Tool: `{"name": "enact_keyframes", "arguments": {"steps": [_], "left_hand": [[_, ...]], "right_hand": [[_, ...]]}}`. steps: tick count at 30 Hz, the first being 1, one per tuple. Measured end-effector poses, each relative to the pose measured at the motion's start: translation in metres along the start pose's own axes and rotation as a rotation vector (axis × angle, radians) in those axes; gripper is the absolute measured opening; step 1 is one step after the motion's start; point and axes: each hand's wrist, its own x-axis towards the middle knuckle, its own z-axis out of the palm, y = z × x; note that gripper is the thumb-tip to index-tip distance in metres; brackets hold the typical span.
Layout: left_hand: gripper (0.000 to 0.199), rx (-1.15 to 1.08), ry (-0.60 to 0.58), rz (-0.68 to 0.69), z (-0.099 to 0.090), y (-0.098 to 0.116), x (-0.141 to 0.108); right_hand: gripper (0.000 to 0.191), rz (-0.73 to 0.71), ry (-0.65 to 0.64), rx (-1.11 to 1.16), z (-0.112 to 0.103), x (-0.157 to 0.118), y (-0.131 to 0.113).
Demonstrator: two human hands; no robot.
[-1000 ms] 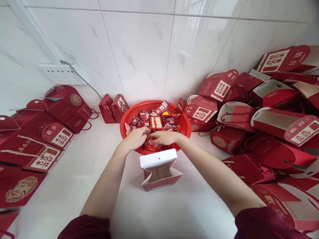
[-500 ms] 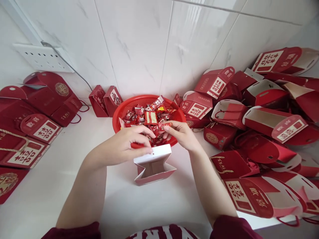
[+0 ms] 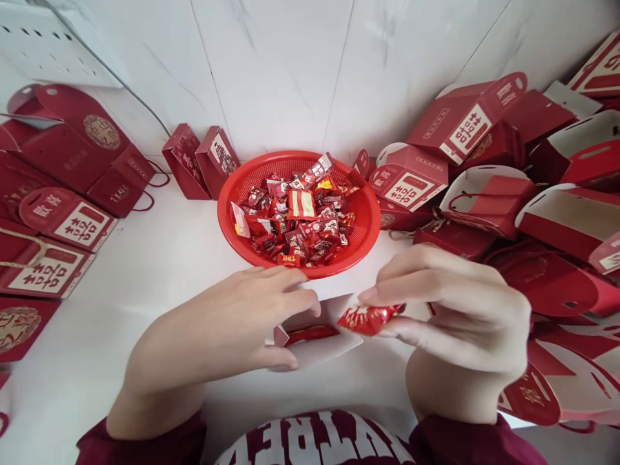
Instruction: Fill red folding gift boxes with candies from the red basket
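Note:
A small paper box (image 3: pixel 334 352) stands on the white tabletop, its pale inside facing up. Something red (image 3: pixel 312 334) shows within it, partly hidden. My left hand (image 3: pixel 247 316) straddles the left end of the box, thumb at the near edge and fingertips over the far part of the opening. Between the thumb and fingers of my right hand (image 3: pixel 450 307) is a red wrapped candy (image 3: pixel 371 318), held over the right side of the box. Just beyond the box sits a red plastic basket (image 3: pixel 225 216), full of wrapped candies (image 3: pixel 303 226).
Red gift boxes (image 3: pixel 411 181) are heaped at the right. More red gift boxes (image 3: pixel 104 139) with cord handles stand at the left. Two small red boxes (image 3: pixel 213 158) lean by the tiled wall (image 3: pixel 271 64). A power strip (image 3: pixel 53 48) with a grey cable is at upper left.
My right hand has come out of the basket with a red candy, moving right and toward me. My left hand has shifted down around the box, which now opens upward. The view has tilted down.

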Motion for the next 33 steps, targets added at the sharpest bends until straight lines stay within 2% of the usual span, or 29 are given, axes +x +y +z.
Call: {"name": "enact_keyframes", "arguments": {"steps": [3, 5, 8, 12, 15, 18, 20, 24, 27, 29, 33], "left_hand": [[0.031, 0.002, -0.019, -0.018, -0.001, -0.002, 0.002], [0.031, -0.007, -0.006, -0.015, -0.001, -0.003, 0.002], [0.034, -0.027, 0.026, -0.002, 0.000, -0.005, 0.002], [0.032, -0.038, 0.025, 0.007, 0.001, -0.004, 0.001], [0.030, -0.060, 0.017, 0.009, 0.001, -0.003, 0.000], [0.031, -0.053, 0.006, -0.004, 0.001, 0.000, 0.000], [0.033, -0.042, -0.008, 0.002, 0.001, 0.004, 0.000], [0.040, -0.035, -0.061, 0.073, 0.004, 0.013, 0.000], [0.041, -0.029, -0.049, 0.117, 0.005, 0.018, -0.001], [0.039, -0.025, -0.037, 0.127, 0.005, 0.019, -0.001], [0.039, -0.028, -0.044, 0.131, 0.005, 0.019, -0.002]], "right_hand": [[0.024, 0.038, -0.261, -0.053, 0.007, 0.002, -0.001], [0.023, 0.106, -0.333, -0.137, 0.012, 0.002, 0.000], [0.021, 0.156, -0.279, -0.244, 0.012, -0.001, 0.004], [0.021, 0.162, -0.190, -0.308, 0.002, -0.005, 0.007], [0.020, 0.277, -0.139, -0.365, -0.004, -0.004, 0.015], [0.024, 0.423, -0.114, -0.432, 0.000, 0.002, 0.031], [0.026, 0.474, -0.194, -0.411, 0.008, 0.011, 0.045], [0.032, 0.477, -0.542, -0.316, 0.034, 0.038, 0.073], [0.032, 0.496, -0.756, -0.368, 0.053, 0.059, 0.088], [0.032, 0.527, -0.823, -0.423, 0.062, 0.070, 0.094], [0.036, 0.540, -0.861, -0.476, 0.074, 0.084, 0.098]]}}
